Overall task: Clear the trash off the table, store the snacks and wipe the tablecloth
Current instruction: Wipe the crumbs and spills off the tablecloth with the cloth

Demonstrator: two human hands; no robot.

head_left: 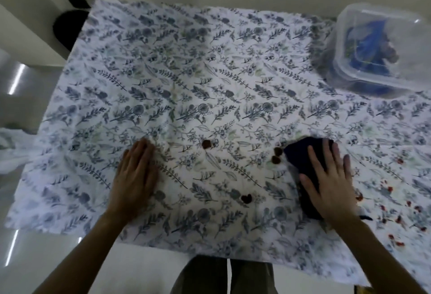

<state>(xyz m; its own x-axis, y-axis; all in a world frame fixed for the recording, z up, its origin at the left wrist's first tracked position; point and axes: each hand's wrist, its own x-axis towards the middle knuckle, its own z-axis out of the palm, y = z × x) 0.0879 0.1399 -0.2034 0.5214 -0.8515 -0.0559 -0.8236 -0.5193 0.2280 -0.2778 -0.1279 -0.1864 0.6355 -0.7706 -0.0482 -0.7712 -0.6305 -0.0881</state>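
A white tablecloth (210, 79) printed with blue-grey leaves covers the table. My right hand (331, 184) lies flat on a dark navy cloth (300, 156) at the near right, pressing it onto the tablecloth. My left hand (137, 172) rests flat on the tablecloth at the near left, fingers together, holding nothing. Small dark brown bits lie between the hands: one (206, 144) at centre, two (277, 155) just left of the cloth, one (246, 198) nearer to me. Red specks (396, 212) dot the tablecloth to the right of my right hand.
A clear plastic lidded box (380, 44) with blue packets inside stands at the far right corner. A dark round object (67, 27) sits beyond the table's far left corner. A white bag (11, 144) hangs off the left side.
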